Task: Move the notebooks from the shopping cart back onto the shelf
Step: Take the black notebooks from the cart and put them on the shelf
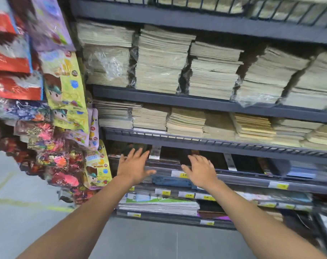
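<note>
— Where are the notebooks?
— Dark-covered notebooks (pixel 171 155), blurred, sit in the shelf (pixel 177 99) tier under the wire rail (pixel 215 142).
— The hands?
— The left hand (pixel 133 167) and right hand (pixel 201 170) are spread flat at that tier, holding nothing.
— Above?
— Cream paper stacks (pixel 159 62), some plastic-wrapped, fill the upper tiers.

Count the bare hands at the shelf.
2. The bare left hand is spread open by the colourful hanging packets; the bare right hand, also open, is beside it at a yellow price label.
</note>
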Demonstrator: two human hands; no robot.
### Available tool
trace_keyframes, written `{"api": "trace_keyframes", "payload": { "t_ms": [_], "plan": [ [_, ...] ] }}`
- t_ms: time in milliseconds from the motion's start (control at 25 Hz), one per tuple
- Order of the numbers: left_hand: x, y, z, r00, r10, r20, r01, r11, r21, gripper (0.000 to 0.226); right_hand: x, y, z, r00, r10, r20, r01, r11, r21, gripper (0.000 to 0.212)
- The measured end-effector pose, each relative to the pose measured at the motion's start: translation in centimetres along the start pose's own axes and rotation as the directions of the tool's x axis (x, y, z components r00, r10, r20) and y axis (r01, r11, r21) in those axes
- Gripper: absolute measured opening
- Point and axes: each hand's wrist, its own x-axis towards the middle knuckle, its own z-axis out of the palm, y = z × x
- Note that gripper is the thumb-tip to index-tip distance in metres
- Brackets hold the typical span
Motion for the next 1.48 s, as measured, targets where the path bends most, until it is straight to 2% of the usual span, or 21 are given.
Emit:
{"api": "trace_keyframes", "payload": {
  "t_ms": [240,440,640,960,1160,1480],
  "plan": [
    [-7.6,2.4,-8.4,0.997,0.055,0.061,-0.056,0.998,0.014,0.091,-8.5,-2.6,-8.7,0.997,0.021,0.071,-0.023,0.999,0.028,0.065],
    [-13.3,5.5,-13.4,0.990,0.141,0.008,-0.141,0.990,0.021,0.091,-15.7,-3.3,-14.8,1.000,0.017,-0.021,-0.016,0.999,0.047,0.066],
    [-16.9,9.2,-14.7,0.965,0.245,-0.096,-0.240,0.969,0.064,0.090,-22.0,-0.4,-17.6,0.989,0.047,-0.144,-0.040,0.998,0.047,0.068],
    [-21.0,23.2,-15.3,0.870,0.431,-0.239,-0.416,0.902,0.112,0.091,-32.1,11.9,-22.7,0.936,0.109,-0.334,-0.115,0.993,0.003,0.071],
    [-24.8,36.9,-14.3,0.785,0.528,-0.325,-0.505,0.848,0.159,0.093,-40.4,22.8,-26.1,0.896,0.201,-0.395,-0.206,0.978,0.029,0.076],
    [-27.9,55.9,-11.3,0.679,0.664,-0.313,-0.649,0.742,0.167,0.096,-51.3,37.6,-28.6,0.809,0.360,-0.464,-0.367,0.927,0.079,0.077]
  ]
}}
